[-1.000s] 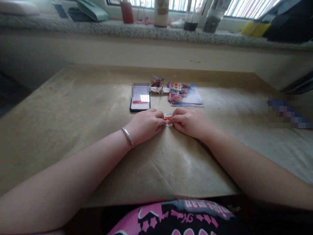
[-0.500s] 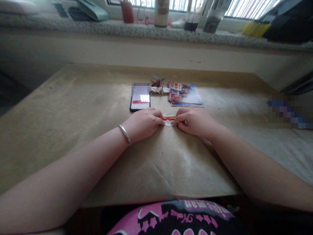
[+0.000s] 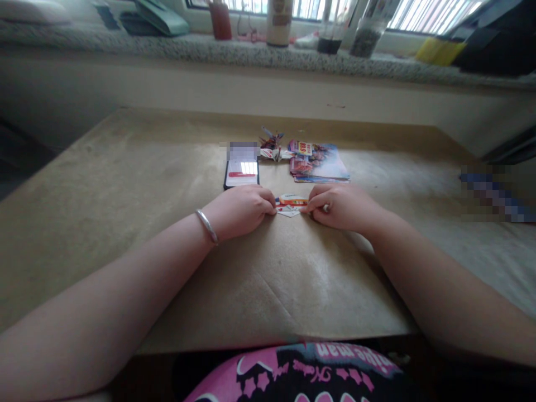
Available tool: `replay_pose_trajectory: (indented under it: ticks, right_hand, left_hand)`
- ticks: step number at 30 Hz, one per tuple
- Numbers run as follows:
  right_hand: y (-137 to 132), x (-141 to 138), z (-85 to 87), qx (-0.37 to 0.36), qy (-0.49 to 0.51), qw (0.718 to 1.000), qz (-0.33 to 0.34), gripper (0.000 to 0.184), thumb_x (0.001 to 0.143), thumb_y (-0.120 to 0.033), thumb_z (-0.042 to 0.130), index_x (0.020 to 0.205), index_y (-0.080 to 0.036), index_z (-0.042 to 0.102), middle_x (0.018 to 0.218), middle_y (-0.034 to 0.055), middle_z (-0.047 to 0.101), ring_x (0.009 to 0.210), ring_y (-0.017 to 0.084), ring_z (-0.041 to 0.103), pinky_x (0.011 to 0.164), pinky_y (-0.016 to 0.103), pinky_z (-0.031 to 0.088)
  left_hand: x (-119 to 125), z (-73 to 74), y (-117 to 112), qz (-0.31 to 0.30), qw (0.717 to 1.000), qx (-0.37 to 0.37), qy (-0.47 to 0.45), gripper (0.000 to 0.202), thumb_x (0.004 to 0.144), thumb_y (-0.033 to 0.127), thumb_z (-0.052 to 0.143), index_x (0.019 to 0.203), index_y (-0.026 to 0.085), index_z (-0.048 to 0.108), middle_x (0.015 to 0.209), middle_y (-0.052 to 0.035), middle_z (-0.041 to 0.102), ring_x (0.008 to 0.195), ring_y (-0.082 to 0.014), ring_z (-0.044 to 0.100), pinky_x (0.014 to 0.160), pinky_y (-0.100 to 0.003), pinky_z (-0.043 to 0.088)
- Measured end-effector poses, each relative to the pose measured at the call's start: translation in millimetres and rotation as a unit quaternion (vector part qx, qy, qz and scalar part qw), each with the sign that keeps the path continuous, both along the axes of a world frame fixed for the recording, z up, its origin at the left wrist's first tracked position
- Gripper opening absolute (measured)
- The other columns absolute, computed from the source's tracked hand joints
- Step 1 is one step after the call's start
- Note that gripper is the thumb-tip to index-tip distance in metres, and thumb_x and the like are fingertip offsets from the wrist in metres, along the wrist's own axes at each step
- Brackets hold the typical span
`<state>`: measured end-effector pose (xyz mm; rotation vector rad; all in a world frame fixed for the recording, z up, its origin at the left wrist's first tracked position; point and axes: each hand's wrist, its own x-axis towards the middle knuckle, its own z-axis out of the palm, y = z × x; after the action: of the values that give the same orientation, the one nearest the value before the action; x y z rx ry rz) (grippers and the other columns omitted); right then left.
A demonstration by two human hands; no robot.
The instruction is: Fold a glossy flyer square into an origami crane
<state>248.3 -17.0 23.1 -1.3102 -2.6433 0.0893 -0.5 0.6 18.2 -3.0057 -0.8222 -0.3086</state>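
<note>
A small folded piece of printed paper, white with red and orange, lies on the brown table between my hands. My left hand, with a silver bracelet on its wrist, pinches the paper's left end with curled fingers. My right hand pinches the right end, fingers also closed. Both forearms rest on the table.
A phone with a lit screen lies just beyond my left hand. A folded paper figure and a stack of colourful leaflets sit behind the paper. Bottles and jars line the stone windowsill.
My hands have drawn apart, the left leftward and the right rightward, so more of the folded paper shows stretched out between them.
</note>
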Motion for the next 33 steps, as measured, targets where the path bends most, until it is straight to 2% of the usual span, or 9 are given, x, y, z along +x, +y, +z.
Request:
replay_pose_trajectory:
  ticks: [11, 17, 22, 26, 29, 33]
  right_hand:
    - [5.4, 8.6, -2.1, -0.034, 0.027, 0.999, 0.024, 0.026, 0.078, -0.018, 0.054, 0.088, -0.025, 0.077, 0.089, 0.0032, 0.071, 0.076, 0.015, 0.063, 0.069, 0.026, 0.044]
    - [1.0, 2.9, 0.4, -0.021, 0.014, 1.000, 0.015, 0.026, 0.079, -0.017, 0.053, 0.086, -0.024, 0.077, 0.088, 0.0042, 0.070, 0.075, 0.016, 0.062, 0.070, 0.027, 0.044]
    - [0.1, 1.9, -4.7, 0.009, 0.059, 0.998, 0.032, 0.022, 0.077, -0.015, 0.054, 0.081, -0.021, 0.075, 0.100, 0.0060, 0.069, 0.089, 0.019, 0.061, 0.081, 0.030, 0.046]
    - [1.2, 4.6, -9.4, -0.014, 0.100, 0.994, 0.049, 0.024, 0.078, -0.011, 0.050, 0.082, -0.020, 0.073, 0.104, 0.0066, 0.069, 0.092, 0.018, 0.062, 0.086, 0.031, 0.047]
    - [0.4, 5.7, -8.5, -0.022, 0.099, 0.993, 0.054, 0.025, 0.079, -0.011, 0.050, 0.083, -0.020, 0.072, 0.101, 0.0065, 0.069, 0.092, 0.018, 0.062, 0.086, 0.030, 0.047]
    - [-2.8, 2.9, -4.8, -0.019, 0.083, 0.996, 0.026, 0.025, 0.080, -0.013, 0.050, 0.089, -0.020, 0.072, 0.090, 0.0062, 0.070, 0.084, 0.017, 0.062, 0.078, 0.028, 0.046]
  left_hand:
    - [-4.9, 2.9, -0.3, -0.002, 1.000, -0.009, -0.004, 0.034, 0.084, 0.010, 0.043, 0.091, 0.020, 0.074, 0.102, -0.0020, 0.072, 0.087, -0.0139, 0.066, 0.082, -0.025, 0.052]
    - [-0.8, 3.3, -5.4, -0.007, 0.999, 0.032, -0.001, 0.028, 0.084, 0.011, 0.044, 0.083, 0.017, 0.072, 0.094, -0.0060, 0.071, 0.081, -0.0157, 0.064, 0.078, -0.028, 0.052]
    - [1.9, 1.5, -6.7, 0.006, 0.999, 0.050, -0.018, 0.022, 0.083, 0.011, 0.047, 0.083, 0.015, 0.069, 0.091, -0.0067, 0.070, 0.080, -0.0163, 0.062, 0.074, -0.027, 0.050]
    - [2.4, -0.6, -7.1, 0.006, 0.998, 0.062, -0.020, 0.023, 0.085, 0.012, 0.047, 0.094, 0.014, 0.068, 0.089, -0.0074, 0.068, 0.081, -0.0172, 0.061, 0.075, -0.028, 0.050]
    - [2.6, -2.5, -8.4, -0.007, 0.997, 0.077, -0.023, 0.029, 0.088, 0.014, 0.047, 0.109, 0.019, 0.066, 0.094, -0.0057, 0.068, 0.082, -0.0166, 0.059, 0.075, -0.028, 0.048]
    - [4.6, -1.8, -12.0, -0.003, 0.996, 0.085, -0.017, 0.027, 0.090, 0.018, 0.047, 0.108, 0.021, 0.067, 0.100, -0.0060, 0.066, 0.088, -0.0178, 0.058, 0.078, -0.030, 0.047]
